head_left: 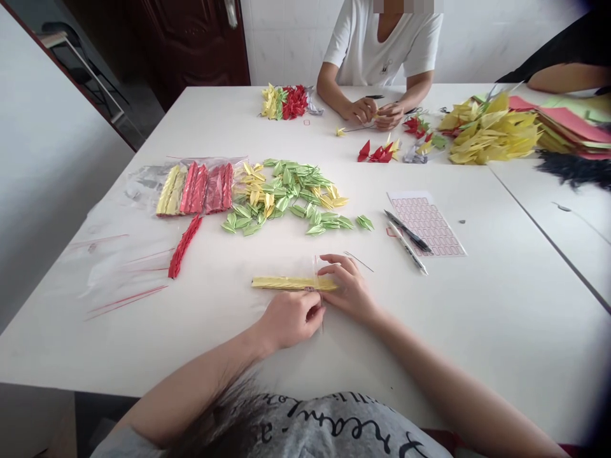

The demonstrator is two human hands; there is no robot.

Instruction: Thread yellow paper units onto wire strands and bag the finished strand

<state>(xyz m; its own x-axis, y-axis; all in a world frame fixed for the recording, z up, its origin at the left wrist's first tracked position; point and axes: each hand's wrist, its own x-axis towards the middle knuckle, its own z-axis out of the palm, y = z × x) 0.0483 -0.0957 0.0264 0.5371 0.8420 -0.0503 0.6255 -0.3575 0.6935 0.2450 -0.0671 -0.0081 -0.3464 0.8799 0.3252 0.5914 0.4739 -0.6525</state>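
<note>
A tight row of folded yellow paper pieces (289, 284) lies on the white table (143, 343) in front of me. My right hand (347, 287) holds down its right end, with fingers across the paper. My left hand (289, 320) pinches a thin dark wire (321, 318) at the row's near edge. A clear plastic wrapper (296, 267) seems to lie behind the row. Another thin wire (358, 261) lies just beyond my right hand, not touching it.
Beyond my hands lie a heap of green folded pieces (286, 197), bagged red and yellow rows (195, 188), a red row (184, 247), two pens (407, 233) and a sheet of small red rings (426, 224). A co-worker's hands (375, 113) work across the table beside a yellow heap (491, 130).
</note>
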